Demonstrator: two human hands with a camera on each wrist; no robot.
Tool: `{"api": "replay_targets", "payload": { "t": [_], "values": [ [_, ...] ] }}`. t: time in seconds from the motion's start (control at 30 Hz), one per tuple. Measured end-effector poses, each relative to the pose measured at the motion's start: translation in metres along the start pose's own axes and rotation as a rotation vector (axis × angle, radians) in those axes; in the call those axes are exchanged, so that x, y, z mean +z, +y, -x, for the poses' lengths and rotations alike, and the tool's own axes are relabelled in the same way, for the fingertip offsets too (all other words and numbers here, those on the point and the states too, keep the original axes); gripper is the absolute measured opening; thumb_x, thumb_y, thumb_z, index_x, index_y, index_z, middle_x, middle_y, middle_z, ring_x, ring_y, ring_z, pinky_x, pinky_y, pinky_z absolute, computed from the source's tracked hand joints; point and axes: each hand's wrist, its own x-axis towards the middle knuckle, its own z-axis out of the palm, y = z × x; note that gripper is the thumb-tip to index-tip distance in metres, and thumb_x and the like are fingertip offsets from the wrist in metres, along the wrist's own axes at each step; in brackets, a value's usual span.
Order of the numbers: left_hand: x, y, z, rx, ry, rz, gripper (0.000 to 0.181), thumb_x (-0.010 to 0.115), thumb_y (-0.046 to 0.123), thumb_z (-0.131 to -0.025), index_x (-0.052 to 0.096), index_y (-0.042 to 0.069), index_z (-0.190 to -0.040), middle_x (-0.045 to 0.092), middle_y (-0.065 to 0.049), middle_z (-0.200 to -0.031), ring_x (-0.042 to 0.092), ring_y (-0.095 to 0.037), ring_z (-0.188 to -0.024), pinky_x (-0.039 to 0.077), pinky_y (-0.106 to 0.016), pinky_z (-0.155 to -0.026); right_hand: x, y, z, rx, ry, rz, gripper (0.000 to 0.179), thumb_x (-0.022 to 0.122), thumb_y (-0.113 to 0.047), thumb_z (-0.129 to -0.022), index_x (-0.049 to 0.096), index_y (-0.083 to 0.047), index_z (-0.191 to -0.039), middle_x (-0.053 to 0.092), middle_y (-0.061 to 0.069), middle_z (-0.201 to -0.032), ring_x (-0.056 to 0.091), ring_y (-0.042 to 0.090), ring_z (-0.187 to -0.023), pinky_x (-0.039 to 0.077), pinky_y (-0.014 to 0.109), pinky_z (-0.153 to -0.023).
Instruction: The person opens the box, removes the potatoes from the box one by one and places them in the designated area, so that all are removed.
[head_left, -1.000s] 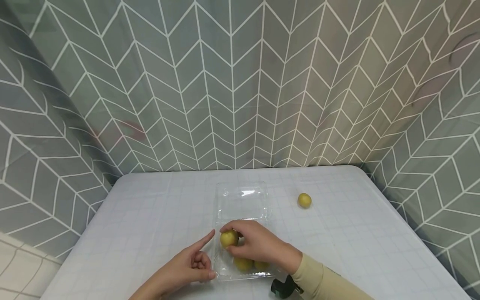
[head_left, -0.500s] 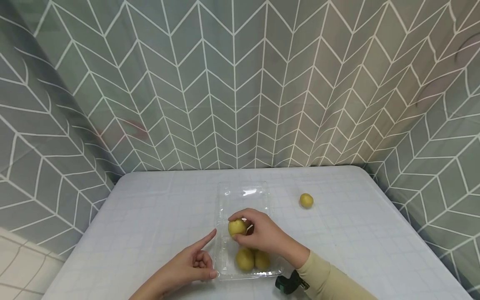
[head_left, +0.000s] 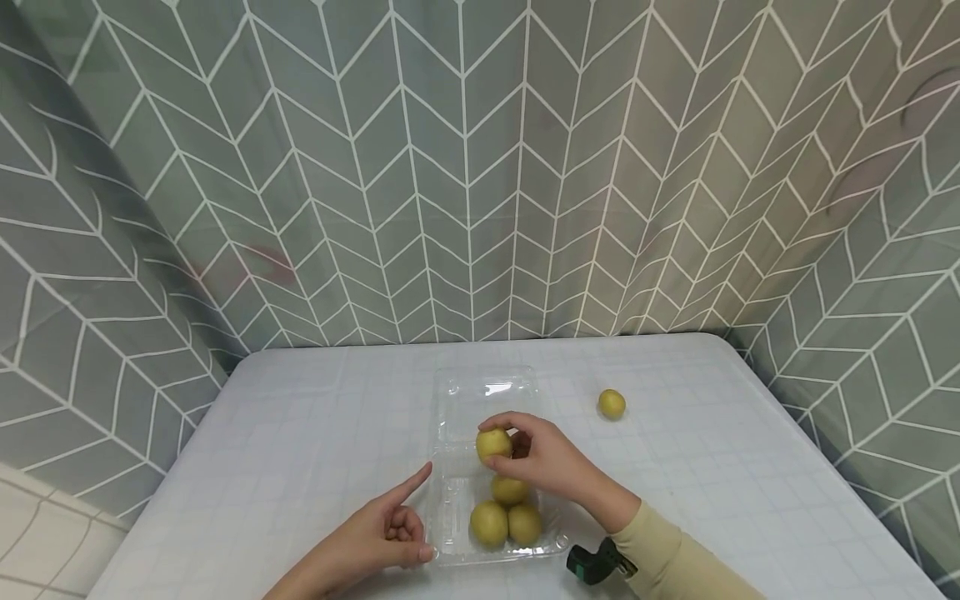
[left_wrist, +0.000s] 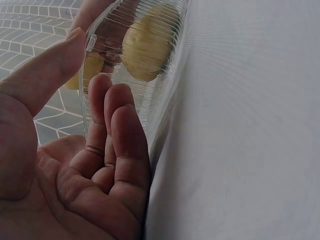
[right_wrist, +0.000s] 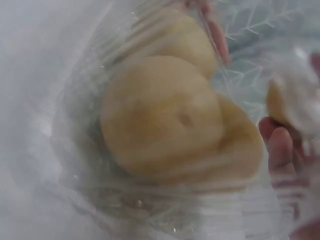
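Note:
In the head view, my right hand [head_left: 558, 458] pinches a round yellow fruit [head_left: 493, 446] between thumb and fingers, over the clear plastic clamshell box [head_left: 456, 500]. Three similar yellow fruits [head_left: 489, 523] sit clustered in the box's near right part. My left hand [head_left: 375, 532] stays at the box's left side, index finger extended, thumb at the rim and the other fingers bent loosely. From the left wrist, a fruit [left_wrist: 147, 42] shows through the ribbed wall beside the fingers. The right wrist view looks through blurred plastic at the clustered fruits [right_wrist: 162, 117].
The box's clear lid [head_left: 487, 408] lies folded back on the far side. One more yellow fruit [head_left: 611, 404] rests on the white-covered table [head_left: 322, 417], to the right of the lid. A patterned curtain [head_left: 465, 167] hangs behind the table.
My right hand has carried its fruit right and away from me, from the box's left part toward the hinge, uncovering the three fruits in the box. My left hand keeps its place.

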Motion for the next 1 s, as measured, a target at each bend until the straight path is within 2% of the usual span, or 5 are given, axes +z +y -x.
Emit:
{"api": "replay_targets", "payload": {
  "t": [0.13, 0.33, 0.63, 1.0],
  "values": [
    [0.000, 0.001, 0.000, -0.010, 0.004, -0.001, 0.100, 0.079, 0.013, -0.085, 0.013, 0.014, -0.160, 0.061, -0.006, -0.087, 0.059, -0.012, -0.075, 0.054, -0.026, -0.070, -0.006, 0.002, 0.001, 0.033, -0.001, -0.037, 0.045, 0.081, -0.023, -0.084, 0.064, -0.019, -0.125, 0.065, -0.005, -0.106, 0.063, 0.018, -0.082, 0.053, 0.031, -0.076],
    [0.003, 0.004, 0.001, -0.045, 0.025, -0.012, 0.099, 0.079, 0.012, -0.085, 0.015, 0.014, -0.160, 0.062, -0.009, -0.087, 0.059, -0.015, -0.075, 0.053, -0.026, -0.069, -0.014, 0.005, 0.007, 0.039, 0.018, -0.043, 0.048, 0.082, -0.023, -0.083, 0.063, -0.022, -0.126, 0.064, 0.000, -0.106, 0.062, 0.020, -0.084, 0.053, 0.032, -0.076],
    [0.003, 0.004, 0.000, 0.008, 0.006, -0.011, 0.100, 0.078, 0.010, -0.085, 0.012, 0.012, -0.160, 0.061, -0.009, -0.088, 0.059, -0.014, -0.076, 0.053, -0.025, -0.069, -0.030, 0.013, 0.015, 0.037, 0.084, -0.015, 0.048, 0.081, -0.022, -0.084, 0.062, -0.019, -0.128, 0.064, 0.002, -0.108, 0.063, 0.021, -0.087, 0.052, 0.034, -0.076],
    [0.001, 0.001, 0.001, -0.031, 0.016, -0.020, 0.099, 0.079, 0.013, -0.086, 0.013, 0.011, -0.160, 0.062, -0.008, -0.087, 0.058, -0.014, -0.076, 0.052, -0.025, -0.069, -0.045, 0.024, 0.019, 0.066, 0.130, 0.009, 0.050, 0.081, -0.024, -0.084, 0.060, -0.019, -0.130, 0.064, 0.003, -0.112, 0.064, 0.022, -0.088, 0.052, 0.035, -0.077]
  ]
}}
